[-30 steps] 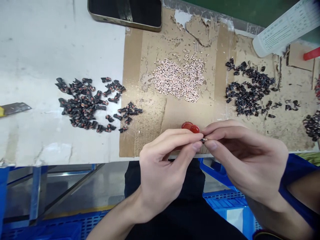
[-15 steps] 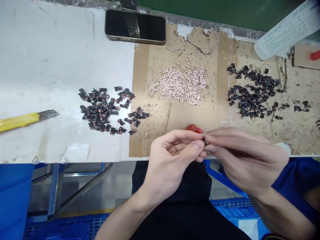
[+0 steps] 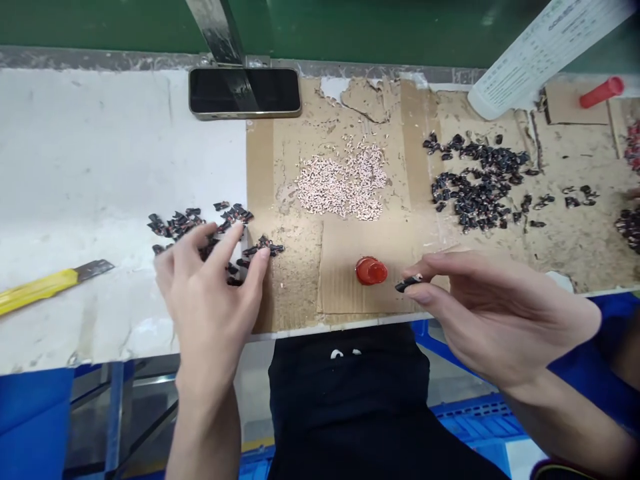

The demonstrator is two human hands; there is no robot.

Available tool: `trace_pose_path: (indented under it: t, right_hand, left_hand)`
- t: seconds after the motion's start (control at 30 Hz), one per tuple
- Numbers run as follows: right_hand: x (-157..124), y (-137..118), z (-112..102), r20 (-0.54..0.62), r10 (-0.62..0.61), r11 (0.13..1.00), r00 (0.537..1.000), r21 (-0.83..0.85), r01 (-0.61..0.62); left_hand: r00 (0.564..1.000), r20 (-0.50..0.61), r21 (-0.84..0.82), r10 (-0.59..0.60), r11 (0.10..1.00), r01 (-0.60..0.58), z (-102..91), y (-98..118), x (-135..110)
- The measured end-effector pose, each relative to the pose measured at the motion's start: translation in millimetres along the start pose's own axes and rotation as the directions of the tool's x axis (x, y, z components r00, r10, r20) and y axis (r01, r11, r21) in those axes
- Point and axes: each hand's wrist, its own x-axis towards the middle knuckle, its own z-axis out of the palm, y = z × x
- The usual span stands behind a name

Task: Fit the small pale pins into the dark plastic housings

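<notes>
My left hand (image 3: 207, 300) is spread over a heap of small black-and-red parts (image 3: 195, 230) on the white tabletop, its fingertips at the heap's near side. It holds nothing that I can see. My right hand (image 3: 493, 313) pinches one small black part (image 3: 409, 283) between thumb and forefinger, just to the right of a red plastic cap (image 3: 371, 271). The cap stands on the cardboard sheet (image 3: 345, 287), apart from both hands. Beyond it lie a pile of tiny pinkish-white parts (image 3: 340, 185) and a second heap of black parts (image 3: 475, 183).
A smartphone (image 3: 245, 93) lies at the table's far edge. A yellow utility knife (image 3: 50, 287) sits at the left, and a white bottle (image 3: 530, 57) and red tube (image 3: 601, 92) at the far right. Blue crates (image 3: 475, 420) stand below the near edge.
My left hand has let go of the central work and moved left onto the heap. My right hand has drawn right with the black part. The view has tilted, shifting the table lower.
</notes>
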Motion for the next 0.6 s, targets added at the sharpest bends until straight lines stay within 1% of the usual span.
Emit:
trace_pose_path:
  t: [0.07, 0.13, 0.27, 0.4, 0.5, 0.53, 0.6]
  right_hand:
    - [0.7, 0.7, -1.3, -0.007, -0.009, 1.000, 1.000, -0.018, 0.009]
    - [1.9, 1.4, -2.3, -0.002, -0.017, 0.999, 1.000, -0.033, 0.017]
    - [3.0, 2.7, -5.4, 0.006, -0.030, 0.998, 1.000, -0.058, 0.031]
    - [-0.1, 1.6, -6.6, 0.005, -0.029, 0.995, 1.000, -0.095, 0.029]
    - [0.1, 5.7, -7.8, -0.019, -0.033, 0.993, 0.999, -0.111, 0.031]
    - [1.7, 10.6, -10.1, -0.023, -0.038, 0.990, 0.999, -0.135, 0.035]
    - [7.2, 28.7, -18.9, -0.020, -0.071, 0.964, 0.997, -0.259, 0.063]
  left_hand:
    - [0.998, 0.043, 0.017, 0.038, 0.999, -0.039, 1.2, -6.9, -1.0]
    - [0.997, 0.051, 0.002, 0.058, 0.998, -0.058, 2.2, -5.0, -4.3]
    - [0.996, 0.046, -0.081, 0.082, 0.994, -0.078, 2.2, 4.0, -9.0]
    - [0.996, 0.014, -0.164, 0.090, 0.983, -0.087, 0.4, 5.4, -9.4]
    - [0.999, -0.018, -0.227, 0.043, 0.973, -0.046, -0.7, 8.1, -10.6]
    - [0.999, -0.042, -0.252, 0.003, 0.968, -0.014, -1.1, 10.4, -11.3]
    - [0.989, -0.100, -0.341, -0.107, 0.938, 0.067, -1.7, 16.5, -12.7]
